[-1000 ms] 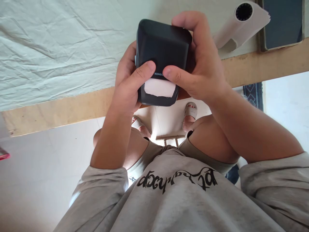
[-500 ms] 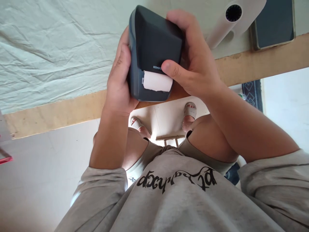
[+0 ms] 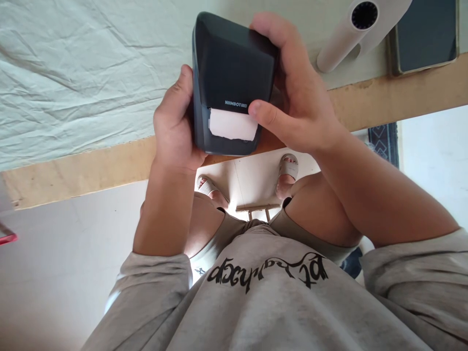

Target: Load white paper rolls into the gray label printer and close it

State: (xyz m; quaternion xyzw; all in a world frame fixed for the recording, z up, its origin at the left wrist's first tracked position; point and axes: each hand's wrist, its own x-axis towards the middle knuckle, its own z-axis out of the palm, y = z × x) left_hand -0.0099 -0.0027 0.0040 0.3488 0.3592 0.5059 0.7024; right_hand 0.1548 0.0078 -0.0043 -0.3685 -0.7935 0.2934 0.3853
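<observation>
NIIMBOT-marked black printer (image 3: 236, 63), a white paper strip (image 3: 233, 125) at its front, is held up over the edge of the counter (image 3: 84, 171). The right hand (image 3: 307, 102) clasps its right side, thumb on the front; the left hand (image 3: 172, 119) lies against the other side, thumb raised, fingers hidden, its grip impossible to tell.

The person's left forearm (image 3: 163, 209) points almost straight ahead, and the left hand (image 3: 173, 119) sits in line with it, left thumb (image 3: 182, 90) stretched forward, the other fingers out of my sight. The right forearm (image 3: 380, 190) slants in from the side to meet it. The right hand (image 3: 305, 100) is curled in a grip, index finger (image 3: 272, 27) hooked at the far end, right thumb (image 3: 268, 116) pointing across toward the left hand.
</observation>
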